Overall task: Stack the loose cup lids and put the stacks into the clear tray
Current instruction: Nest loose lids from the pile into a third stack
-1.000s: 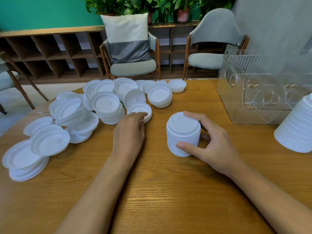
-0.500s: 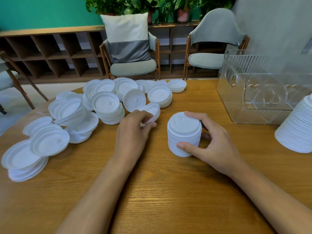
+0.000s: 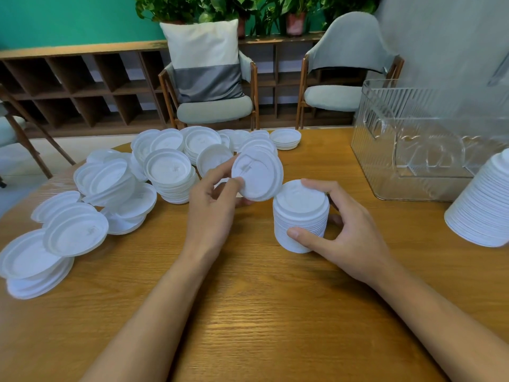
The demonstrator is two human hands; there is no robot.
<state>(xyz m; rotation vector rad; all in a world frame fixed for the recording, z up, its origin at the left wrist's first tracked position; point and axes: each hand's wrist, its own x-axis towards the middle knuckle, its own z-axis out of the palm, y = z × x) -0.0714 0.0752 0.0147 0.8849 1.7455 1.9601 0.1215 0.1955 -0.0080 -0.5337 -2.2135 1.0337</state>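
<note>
The left hand [image 3: 212, 199] pinches one lid [image 3: 257, 177] by its edge between thumb and fingers, tilted, with its face toward the camera. It may be more than one lid, since the edge looks thick and I cannot tell for sure. The lid hangs just above and to the left of the stack [image 3: 300, 219]. The right hand [image 3: 344, 232] curls round this stack, thumb low on the near side and forefinger on the top rim, probably so that the column does not slide on the bench [image 3: 261, 312] when the next lid is pressed on. The loose lids [image 3: 168, 172] lie beyond and left of the left hand, within easy reach. The clear tray [image 3: 413, 150] stands beyond the right hand (nothing white shows inside it), near a finished stack [image 3: 484, 205].
</note>
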